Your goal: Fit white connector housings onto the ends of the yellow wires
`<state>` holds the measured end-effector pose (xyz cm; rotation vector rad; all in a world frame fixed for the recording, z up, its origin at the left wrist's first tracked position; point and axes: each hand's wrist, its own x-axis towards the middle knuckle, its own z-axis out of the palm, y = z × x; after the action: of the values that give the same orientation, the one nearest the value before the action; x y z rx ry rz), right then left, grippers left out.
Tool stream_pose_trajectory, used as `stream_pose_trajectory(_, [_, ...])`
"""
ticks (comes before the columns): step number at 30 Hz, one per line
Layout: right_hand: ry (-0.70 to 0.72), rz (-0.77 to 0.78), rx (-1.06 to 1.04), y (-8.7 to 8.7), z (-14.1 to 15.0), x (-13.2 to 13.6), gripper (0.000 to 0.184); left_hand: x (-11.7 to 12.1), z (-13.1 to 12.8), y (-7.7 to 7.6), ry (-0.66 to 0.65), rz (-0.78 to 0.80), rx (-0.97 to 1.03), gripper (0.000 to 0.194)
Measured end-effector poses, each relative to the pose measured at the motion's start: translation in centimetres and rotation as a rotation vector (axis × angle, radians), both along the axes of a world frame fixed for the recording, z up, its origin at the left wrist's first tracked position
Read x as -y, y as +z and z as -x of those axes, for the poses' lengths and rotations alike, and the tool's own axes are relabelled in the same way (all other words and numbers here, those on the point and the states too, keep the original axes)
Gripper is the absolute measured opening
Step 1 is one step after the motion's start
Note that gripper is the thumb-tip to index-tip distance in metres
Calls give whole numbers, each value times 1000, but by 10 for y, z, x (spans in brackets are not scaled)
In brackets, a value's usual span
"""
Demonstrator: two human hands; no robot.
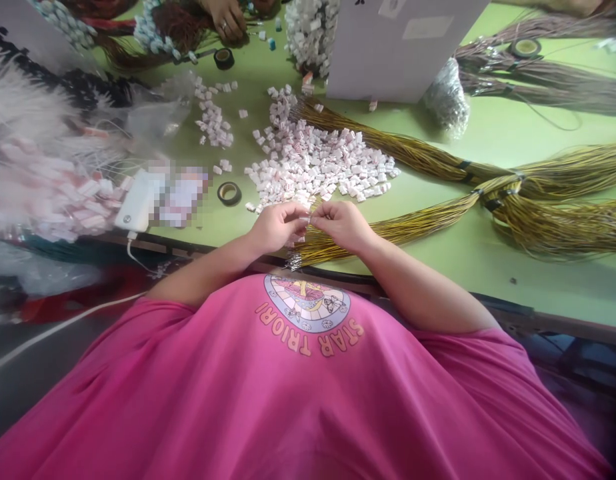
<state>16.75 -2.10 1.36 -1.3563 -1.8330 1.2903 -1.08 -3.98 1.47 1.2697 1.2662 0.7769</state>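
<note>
In the head view, my left hand [281, 227] and my right hand [342, 225] meet fingertip to fingertip just over the front of the table. Thumb and fingers of the left hand pinch a small white plastic connector housing [306, 217]. My right hand is pinched closed against it; what lies between its fingertips is too small to make out. Below and behind the hands runs a bundle of yellow-and-black wires [403, 227], its metal-tipped ends [293, 260] at the table edge. Just beyond the hands spreads a heap of white connector housings [328, 160].
A black tape roll [229, 193], a white power bank [141, 200] with a cable and a blurred-out item [184, 195] lie left. A second wire bundle [423, 150] stretches right. Behind stands a grey-white box [388, 47]. Another person's hand [228, 20] is at the far side.
</note>
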Motion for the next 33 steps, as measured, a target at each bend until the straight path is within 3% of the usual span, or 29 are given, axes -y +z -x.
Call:
stream_pose_trajectory(5, [20,104,-26,2,-1,0,14,-2,0,1,52,-30,-32,12])
stream_pose_trajectory(12, [5,30,-15,2,-1,0,10,0,-6,-1,23,114,119,11])
stream_pose_trajectory(17, [12,122,-98,3,-4,-2,13,-1,-5,5,62,36,33,9])
stream_pose_trajectory(26, [-18,50,-80,1,-1,1,12,-1,-11,4,40,96,82,8])
stream_pose_trajectory(29, [-5,69,-109,2,-3,0,14,-2,-6,3,-22,22,16,11])
stream_pose_trajectory(33, [24,83,-161,-2,-6,-5,15,-6,18,6,-140,-208,-232,16])
